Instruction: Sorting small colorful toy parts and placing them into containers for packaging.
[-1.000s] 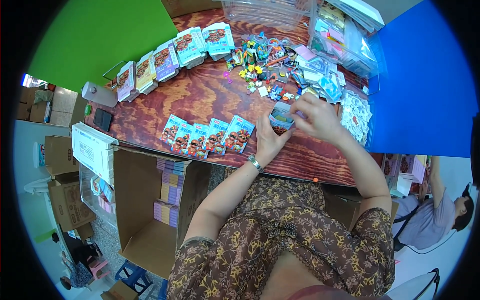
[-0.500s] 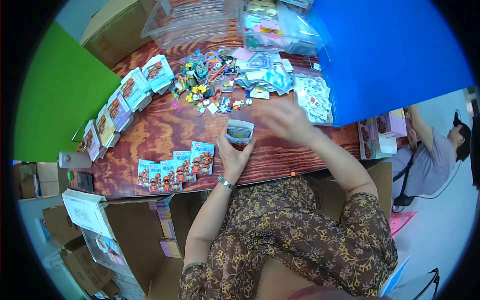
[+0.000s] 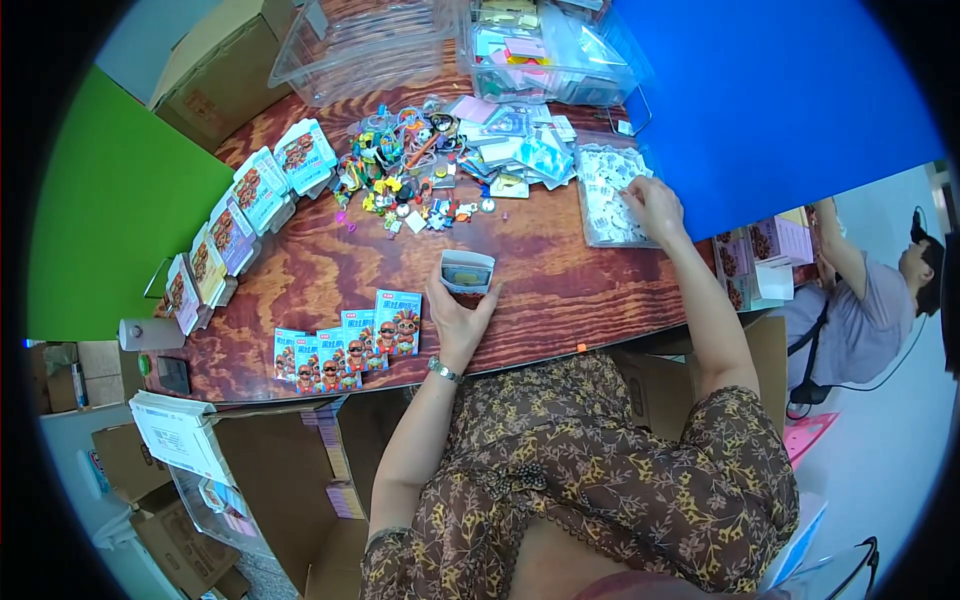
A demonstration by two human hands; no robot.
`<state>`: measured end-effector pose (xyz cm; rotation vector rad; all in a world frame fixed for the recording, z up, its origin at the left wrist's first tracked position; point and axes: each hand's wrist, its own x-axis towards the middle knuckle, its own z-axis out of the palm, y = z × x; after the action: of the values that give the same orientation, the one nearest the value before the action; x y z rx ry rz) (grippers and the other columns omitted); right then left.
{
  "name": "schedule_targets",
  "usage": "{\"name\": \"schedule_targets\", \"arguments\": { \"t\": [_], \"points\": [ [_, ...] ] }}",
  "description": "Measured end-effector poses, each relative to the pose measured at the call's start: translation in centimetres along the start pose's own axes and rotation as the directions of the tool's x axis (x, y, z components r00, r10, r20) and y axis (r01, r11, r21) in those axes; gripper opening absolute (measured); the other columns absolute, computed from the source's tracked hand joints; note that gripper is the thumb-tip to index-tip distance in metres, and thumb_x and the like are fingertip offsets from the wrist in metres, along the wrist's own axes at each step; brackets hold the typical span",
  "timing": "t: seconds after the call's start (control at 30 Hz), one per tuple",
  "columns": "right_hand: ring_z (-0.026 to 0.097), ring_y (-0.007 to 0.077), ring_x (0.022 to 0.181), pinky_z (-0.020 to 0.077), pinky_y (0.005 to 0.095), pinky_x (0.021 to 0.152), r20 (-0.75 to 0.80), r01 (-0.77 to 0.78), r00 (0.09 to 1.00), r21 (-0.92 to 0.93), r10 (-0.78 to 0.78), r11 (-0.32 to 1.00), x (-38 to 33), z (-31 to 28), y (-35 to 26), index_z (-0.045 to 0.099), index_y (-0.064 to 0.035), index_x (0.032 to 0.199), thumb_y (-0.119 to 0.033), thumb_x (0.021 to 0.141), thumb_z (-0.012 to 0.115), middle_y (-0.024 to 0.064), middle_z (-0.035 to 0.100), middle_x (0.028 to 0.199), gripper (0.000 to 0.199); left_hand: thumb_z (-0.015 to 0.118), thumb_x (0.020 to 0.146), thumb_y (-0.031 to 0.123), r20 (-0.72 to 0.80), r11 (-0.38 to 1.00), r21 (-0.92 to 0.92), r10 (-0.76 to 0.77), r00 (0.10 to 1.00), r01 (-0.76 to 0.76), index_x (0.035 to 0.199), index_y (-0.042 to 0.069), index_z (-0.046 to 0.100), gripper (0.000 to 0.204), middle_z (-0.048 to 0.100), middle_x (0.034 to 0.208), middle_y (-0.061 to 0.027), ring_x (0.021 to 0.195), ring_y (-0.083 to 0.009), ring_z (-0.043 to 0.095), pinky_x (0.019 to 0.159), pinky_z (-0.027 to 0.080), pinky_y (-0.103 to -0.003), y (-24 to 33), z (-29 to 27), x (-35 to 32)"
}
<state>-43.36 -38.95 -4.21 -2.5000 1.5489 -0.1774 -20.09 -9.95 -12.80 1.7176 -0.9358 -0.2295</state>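
Observation:
My left hand point(image 3: 458, 315) holds a small open packet point(image 3: 466, 270) upright above the wooden table point(image 3: 560, 275). My right hand point(image 3: 655, 203) reaches out to the right and rests on a pile of small white pieces in a clear bag point(image 3: 612, 195). To the left of my left hand stands a row of blue printed packets point(image 3: 350, 345) near the table's front edge. A heap of small colourful toys point(image 3: 405, 170) lies beyond the held packet.
Stacks of printed packets point(image 3: 245, 215) line the table's left edge. Clear plastic bins point(image 3: 450, 45) stand at the back. An open cardboard box point(image 3: 290, 480) sits below the table on the left. Another person point(image 3: 865, 290) sits at the right.
My right hand has left the packet and moved right onto the bag of white pieces. My left hand keeps the packet. The view has shifted, so the table sits more centrally.

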Motion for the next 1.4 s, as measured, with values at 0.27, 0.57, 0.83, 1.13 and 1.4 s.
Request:
{"name": "schedule_targets", "arguments": {
  "t": [0.27, 0.57, 0.83, 1.13, 1.4],
  "points": [
    [0.07, 0.0264, 0.081, 0.0528, 0.0412, 0.071, 0.208, -0.095, 0.978, 0.38, 0.015, 0.92, 1.4, 0.1, -0.8, 0.068, -0.0082, 0.11, -0.039, 0.085, 0.078, 0.0088, 0.072, 0.085, 0.042, 0.09, 0.071, 0.021, -0.006, 0.999, 0.046, 0.006, 1.0, -0.006, 0.137, -0.003, 0.041, 0.085, 0.057, 0.118, -0.0177, 0.106, -0.0302, 0.058, 0.091, 0.047, -0.041, 0.6, -0.1, 0.2],
    [0.07, 0.0267, 0.075, 0.0525, 0.0409, 0.068, 0.102, 0.015, 0.994, 0.127, -0.028, 0.992, 0.3, 1.5, -3.5, 0.062, -0.0081, 0.113, -0.039, 0.083, 0.079, 0.0081, 0.071, 0.08, 0.046, 0.089, 0.072, 0.02, -0.024, 0.995, 0.088, 0.042, 0.999, -0.04, 0.134, -0.002, 0.041, 0.081, 0.059, 0.113, -0.0152, 0.101, -0.026, 0.06, 0.089, 0.049, -0.038, 0.9, -0.3, 0.2],
    [0.07, 0.0255, 0.08, 0.0515, 0.0416, 0.067, 0.164, -0.002, 0.986, 0.033, -0.003, 0.999, 1.4, 2.9, -2.9, 0.065, -0.0086, 0.099, -0.038, 0.083, 0.076, 0.0084, 0.07, 0.08, 0.036, 0.089, 0.072, 0.02, -0.018, 0.997, 0.073, 0.032, 0.999, -0.03, 0.134, -0.002, 0.041, 0.082, 0.058, 0.115, -0.0158, 0.103, -0.0268, 0.06, 0.09, 0.049, -0.039, 0.8, -0.1, 0.3],
    [0.061, 0.0112, 0.07, 0.0451, 0.0302, 0.061, 0.1, -0.004, 0.993, 0.507, -0.055, 0.862, 2.0, 2.6, -1.1, 0.064, -0.0062, 0.086, -0.022, 0.086, 0.076, 0.0004, 0.065, 0.075, 0.02, 0.09, 0.071, 0.02, -0.02, 0.996, 0.063, 0.057, 0.998, -0.055, 0.135, -0.002, 0.04, 0.084, 0.058, 0.116, -0.0161, 0.105, -0.0273, 0.059, 0.09, 0.048, -0.039, 0.9, -0.1, 0.3],
    [0.055, 0.0048, 0.071, 0.0413, 0.0242, 0.063, 0.207, -0.168, 0.978, 0.803, -0.003, 0.572, 1.4, -1.2, -1.9, 0.063, -0.0089, 0.088, -0.017, 0.09, 0.075, -0.0024, 0.064, 0.078, 0.014, 0.09, 0.069, 0.022, -0.024, 1.0, 0.007, -0.002, 1.0, 0.003, 0.136, -0.001, 0.044, 0.085, 0.056, 0.122, -0.0195, 0.11, -0.036, 0.056, 0.093, 0.046, -0.044, 0.8, -0.3, 0.4]
  ]
}}
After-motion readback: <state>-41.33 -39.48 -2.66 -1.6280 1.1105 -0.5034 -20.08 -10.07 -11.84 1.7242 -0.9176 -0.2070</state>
